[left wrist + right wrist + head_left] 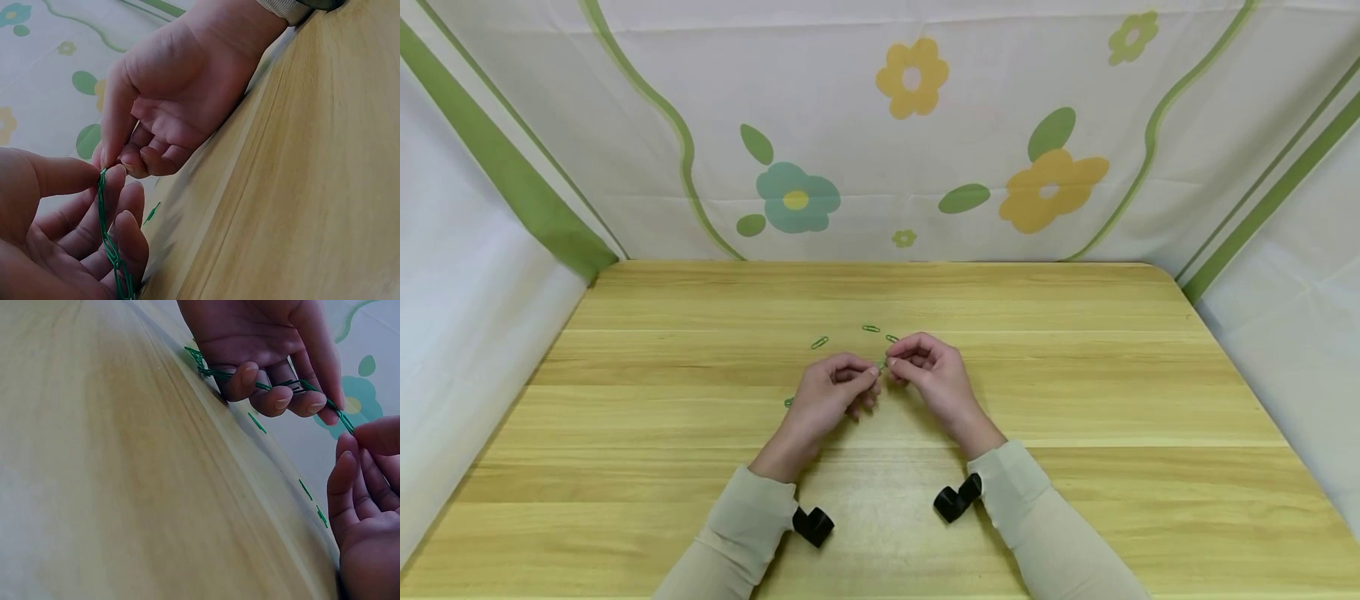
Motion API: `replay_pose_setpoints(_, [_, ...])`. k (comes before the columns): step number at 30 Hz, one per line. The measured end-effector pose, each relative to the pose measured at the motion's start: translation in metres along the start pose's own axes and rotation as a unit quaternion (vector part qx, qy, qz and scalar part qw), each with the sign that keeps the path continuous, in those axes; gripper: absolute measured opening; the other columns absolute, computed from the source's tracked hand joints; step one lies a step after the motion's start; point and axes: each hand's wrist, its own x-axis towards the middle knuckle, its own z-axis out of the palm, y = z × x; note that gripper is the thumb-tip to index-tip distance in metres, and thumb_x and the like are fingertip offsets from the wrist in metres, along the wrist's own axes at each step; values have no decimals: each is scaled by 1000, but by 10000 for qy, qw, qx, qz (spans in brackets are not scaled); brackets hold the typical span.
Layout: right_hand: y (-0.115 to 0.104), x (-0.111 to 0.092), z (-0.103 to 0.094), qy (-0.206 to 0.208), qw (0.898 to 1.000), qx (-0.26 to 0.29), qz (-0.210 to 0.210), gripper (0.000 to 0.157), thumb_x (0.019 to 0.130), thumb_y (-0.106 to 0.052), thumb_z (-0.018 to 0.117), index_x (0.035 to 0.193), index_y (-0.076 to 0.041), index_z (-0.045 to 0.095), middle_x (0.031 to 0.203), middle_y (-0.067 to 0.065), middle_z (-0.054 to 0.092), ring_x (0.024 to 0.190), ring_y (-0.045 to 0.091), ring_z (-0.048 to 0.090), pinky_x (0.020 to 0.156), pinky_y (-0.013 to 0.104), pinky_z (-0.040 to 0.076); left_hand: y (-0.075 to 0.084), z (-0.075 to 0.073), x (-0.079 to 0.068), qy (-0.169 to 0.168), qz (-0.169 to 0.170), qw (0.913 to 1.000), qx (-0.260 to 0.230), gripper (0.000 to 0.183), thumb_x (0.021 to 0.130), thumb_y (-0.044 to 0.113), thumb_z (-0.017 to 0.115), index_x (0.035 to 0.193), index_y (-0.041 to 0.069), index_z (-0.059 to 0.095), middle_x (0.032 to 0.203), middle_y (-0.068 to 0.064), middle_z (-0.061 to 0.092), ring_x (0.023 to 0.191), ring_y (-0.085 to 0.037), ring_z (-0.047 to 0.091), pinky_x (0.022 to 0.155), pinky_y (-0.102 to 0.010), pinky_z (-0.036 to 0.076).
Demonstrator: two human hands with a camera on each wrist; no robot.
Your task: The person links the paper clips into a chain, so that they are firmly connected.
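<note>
A chain of linked green paper clips (pixel 270 386) runs across the fingers of my left hand (pixel 829 393), and its tail hangs past the little-finger side in the right wrist view. Thumb and forefinger of the left hand pinch the chain near its upper end. My right hand (pixel 938 382) meets it there, pinching the end paper clip (pixel 347 425) between thumb and forefinger. The fingertips of both hands nearly touch and hide how the last clips join. Close beyond the hands, a loose green paper clip (pixel 892 338) lies by the right forefinger.
Two more loose paper clips lie farther back on the wooden table (pixel 1097 375): one clip (pixel 871 328) near the middle, another clip (pixel 820 342) to the left. A white flowered cloth (pixel 865 125) hangs behind the table. Each sleeve cuff carries a black wrist camera (pixel 814 527).
</note>
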Motion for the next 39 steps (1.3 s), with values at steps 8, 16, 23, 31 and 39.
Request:
replay_pose_setpoints(8, [3,16,-14,1551,9870,-401,150,13,96,3,71,109,1,73,96,5,74,77,13,69,69,20,58,3,0,-2,115,-31,9999,-59,21,107,18,69,117,0,74,99,-15,78,78,-18,71,64,-28,55])
replay_pose_setpoints(16, [-3,28,-18,1500,9794,-1098,789,20,99,-11,72,117,-3,77,103,10,76,69,14,67,64,23,58,2,-3,0,260,-17,9995,-186,21,107,18,69,117,0,74,99,-17,78,76,-19,71,63,-27,55])
replay_pose_setpoints(23, [-2,35,-14,1254,9716,-1815,857,19,93,-15,80,111,-8,79,99,8,77,66,13,68,60,26,58,0,-3,1,288,-49,9992,-286,22,107,18,69,117,-1,73,98,-16,78,75,-18,71,62,-26,55])
replay_pose_setpoints(31, [-10,39,-7,937,9314,-3462,625,17,91,-26,87,101,-13,81,97,4,80,86,19,73,77,32,57,0,-4,1,258,-38,9993,-264,25,107,21,70,117,-1,72,96,-12,79,74,-17,71,62,-26,55])
replay_pose_setpoints(39, [-15,39,-3,651,9052,-4153,622,15,99,-27,79,96,-12,79,92,3,77,80,18,69,71,30,53,2,-2,-1,284,-8,9992,-282,24,107,20,69,118,-1,72,96,-13,78,74,-17,70,62,-26,55])
